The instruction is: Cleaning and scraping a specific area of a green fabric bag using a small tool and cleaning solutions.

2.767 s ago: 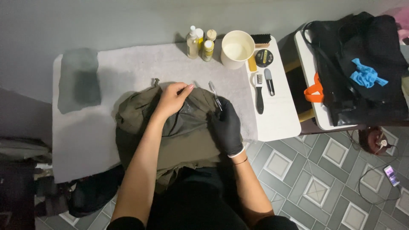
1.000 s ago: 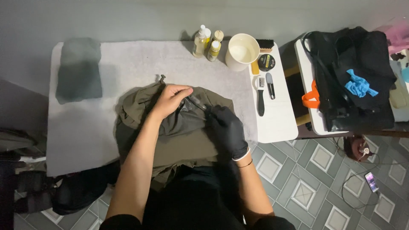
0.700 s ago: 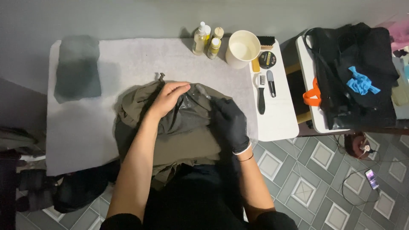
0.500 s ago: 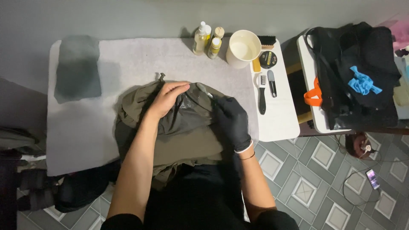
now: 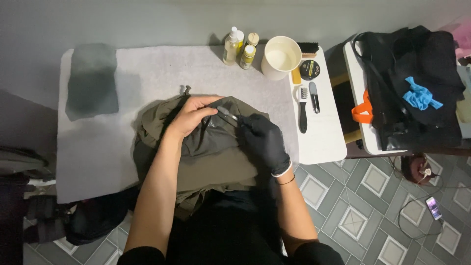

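An olive-green fabric bag [image 5: 211, 162] lies bunched on a pale towel [image 5: 162, 73] covering the white table. My bare left hand [image 5: 192, 116] presses down on the bag's top, pinching the fabric. My right hand [image 5: 262, 140], in a black glove, grips a small thin brush [image 5: 226, 114] whose tip rests on the darker wet patch of the bag, just right of my left fingers.
At the table's back stand three small bottles [image 5: 239, 46], a cream cup [image 5: 280, 56], a wooden brush [image 5: 303, 49] and a round tin [image 5: 310, 69]. Two brushes [image 5: 306, 105] lie at right. A folded grey cloth [image 5: 92, 81] is far left. A black bag [image 5: 412, 83] sits on a side table.
The brush in my right hand has swept back and forth across the bag's top, ending tilted toward my left fingers. My left hand stays pressed on the fabric.
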